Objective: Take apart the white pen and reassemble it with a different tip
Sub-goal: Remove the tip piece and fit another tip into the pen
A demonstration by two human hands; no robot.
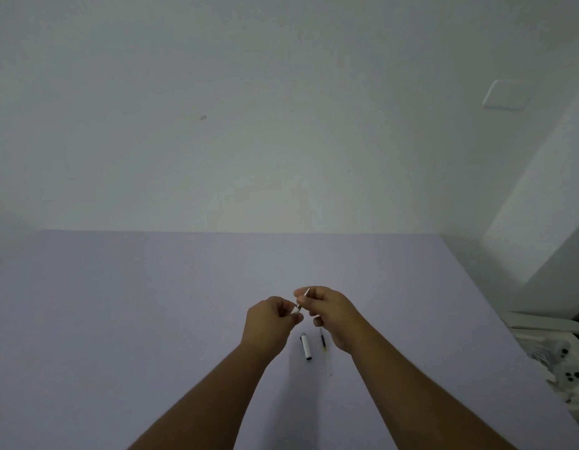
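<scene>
Head view: left hand (271, 319) pinching white pen barrel (295, 309), right hand (327, 308) pinching thin metal tip (306, 293) at its end, both raised above lilac table (119, 319). Below, on table: white cap (306, 346), just beside it refill (323, 342), partly hidden by right wrist.

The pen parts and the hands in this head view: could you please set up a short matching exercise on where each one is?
Things:
1. white pen cap with black end
2. thin dark ink refill
3. left hand
4. right hand

Places or states:
A. pinches a slim metal tip
B. lies on the table, nearer the right hand
C. holds a white barrel piece
D. lies on the table between the forearms

Pairs: 1-D, 2-B, 3-C, 4-A
</scene>
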